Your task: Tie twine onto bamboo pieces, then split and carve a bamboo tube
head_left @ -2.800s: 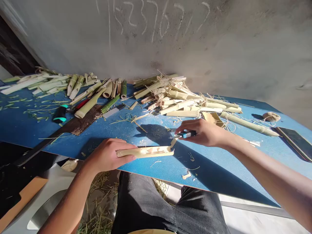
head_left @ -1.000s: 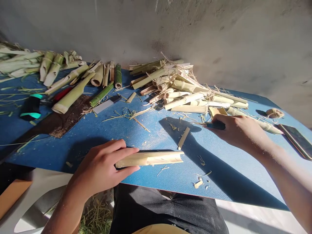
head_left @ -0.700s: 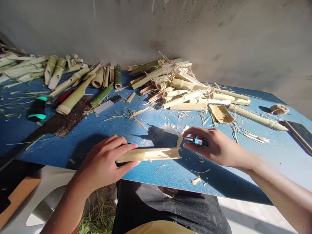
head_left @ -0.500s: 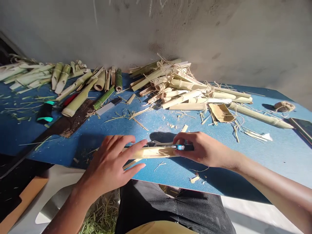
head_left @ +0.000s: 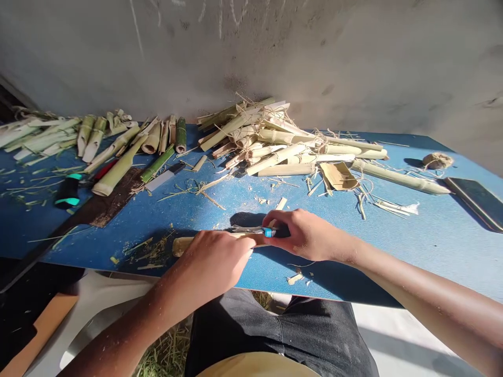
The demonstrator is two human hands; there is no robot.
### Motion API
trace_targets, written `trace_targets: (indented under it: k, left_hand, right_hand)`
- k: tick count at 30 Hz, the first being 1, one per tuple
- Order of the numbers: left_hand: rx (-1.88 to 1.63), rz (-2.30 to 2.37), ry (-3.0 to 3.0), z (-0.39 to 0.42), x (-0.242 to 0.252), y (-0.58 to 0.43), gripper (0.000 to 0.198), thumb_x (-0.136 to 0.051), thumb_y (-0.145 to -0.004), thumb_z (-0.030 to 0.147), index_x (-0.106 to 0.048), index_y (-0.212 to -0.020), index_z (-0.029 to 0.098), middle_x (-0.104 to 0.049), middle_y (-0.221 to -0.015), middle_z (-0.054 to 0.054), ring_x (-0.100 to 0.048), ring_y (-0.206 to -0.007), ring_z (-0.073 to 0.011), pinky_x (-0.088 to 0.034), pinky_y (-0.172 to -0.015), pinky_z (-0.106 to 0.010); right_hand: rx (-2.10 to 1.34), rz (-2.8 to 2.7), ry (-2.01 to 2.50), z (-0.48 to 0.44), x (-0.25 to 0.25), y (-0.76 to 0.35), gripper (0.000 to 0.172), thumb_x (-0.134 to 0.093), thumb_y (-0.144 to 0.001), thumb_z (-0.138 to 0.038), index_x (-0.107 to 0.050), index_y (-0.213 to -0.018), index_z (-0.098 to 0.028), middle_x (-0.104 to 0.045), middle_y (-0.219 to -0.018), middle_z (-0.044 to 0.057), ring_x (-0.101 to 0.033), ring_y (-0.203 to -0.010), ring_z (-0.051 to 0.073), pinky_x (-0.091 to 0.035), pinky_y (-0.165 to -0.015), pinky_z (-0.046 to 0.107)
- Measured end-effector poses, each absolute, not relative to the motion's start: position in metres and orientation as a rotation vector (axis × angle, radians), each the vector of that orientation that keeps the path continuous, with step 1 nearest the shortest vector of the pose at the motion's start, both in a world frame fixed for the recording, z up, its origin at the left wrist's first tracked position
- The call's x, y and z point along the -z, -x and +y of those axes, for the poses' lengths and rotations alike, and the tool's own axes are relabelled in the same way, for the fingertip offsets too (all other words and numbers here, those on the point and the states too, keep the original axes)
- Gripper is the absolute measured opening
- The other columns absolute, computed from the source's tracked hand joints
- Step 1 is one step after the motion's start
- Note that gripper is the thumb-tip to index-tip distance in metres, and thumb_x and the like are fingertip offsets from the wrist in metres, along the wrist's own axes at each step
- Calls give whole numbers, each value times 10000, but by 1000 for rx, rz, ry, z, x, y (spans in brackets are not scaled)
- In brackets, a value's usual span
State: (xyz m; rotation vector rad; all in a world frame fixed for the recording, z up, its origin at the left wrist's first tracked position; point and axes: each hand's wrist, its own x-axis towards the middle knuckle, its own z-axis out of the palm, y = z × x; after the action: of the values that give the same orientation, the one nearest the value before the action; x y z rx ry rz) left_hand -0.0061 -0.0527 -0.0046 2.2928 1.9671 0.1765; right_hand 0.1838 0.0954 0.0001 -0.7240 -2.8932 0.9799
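A split bamboo piece [head_left: 182,246] lies crosswise near the table's front edge, its left end showing past my left hand [head_left: 220,259]. That hand is closed over the middle of the bamboo, fingers wrapped down and thumb side to the right. My right hand [head_left: 304,233] grips a tool with a black and light-blue handle [head_left: 278,231]. Its metal end points left and lies along the top of the bamboo, close to my left fingers. The bamboo's right end is partly hidden by my right hand.
A heap of cut bamboo [head_left: 283,144] tied with twine lies against the wall. More bamboo pieces [head_left: 112,173], a cleaver [head_left: 102,209] and a black-and-teal handle [head_left: 68,191] are on the left. Twine ball [head_left: 437,160] and a phone-like dark slab [head_left: 475,201] are at right.
My left hand has closed from spread fingers onto the bamboo and moved right. The right hand with its tool has shifted slightly left in the picture, as has the whole view.
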Motion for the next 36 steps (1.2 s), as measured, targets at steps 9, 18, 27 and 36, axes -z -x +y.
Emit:
trace_targets:
  k: [9, 18, 27, 36]
  left_hand:
    - [-550, 2154, -2156, -66, 30, -5, 146, -598, -998, 149, -683, -906, 223, -780, -743, 8, -745, -655, -199, -388, -579, -298]
    - [-802, 2309, -2266, -101, 23, -8, 244, -411, -1103, 225, -583, -930, 226, -703, -665, 27, -700, -583, -171, -431, -562, -288]
    - [-647, 2162, -2575, -96, 40, -12, 240, -590, -1039, 196, -732, -1232, 213, -817, -802, -23, -739, -598, -191, -495, -583, -306]
    - [-846, 2044, -2735, -86, 47, -12, 209, -594, -971, 12, -733, -1018, 162, -823, -826, -12, -776, -676, -168, -525, -624, -282]
  right_hand:
    - [-908, -2844, 762, 85, 6, -187, 221, -686, -970, -329, -720, -1149, -205, -677, -745, -9, -449, -571, 100, -323, -583, 244]
    - [-793, -2915, 785, 77, 11, -186, 157, -710, -947, -344, -723, -1053, -229, -698, -810, 8, -490, -625, 119, -287, -577, 256]
    - [-881, -2891, 745, 77, 6, -187, 105, -677, -941, -292, -652, -903, -198, -579, -685, -19, -350, -579, 107, -269, -563, 263]
    - [-894, -2941, 739, 75, 2, -192, 86, -687, -888, -226, -610, -862, -199, -520, -651, -34, -269, -571, 111, -238, -537, 267]
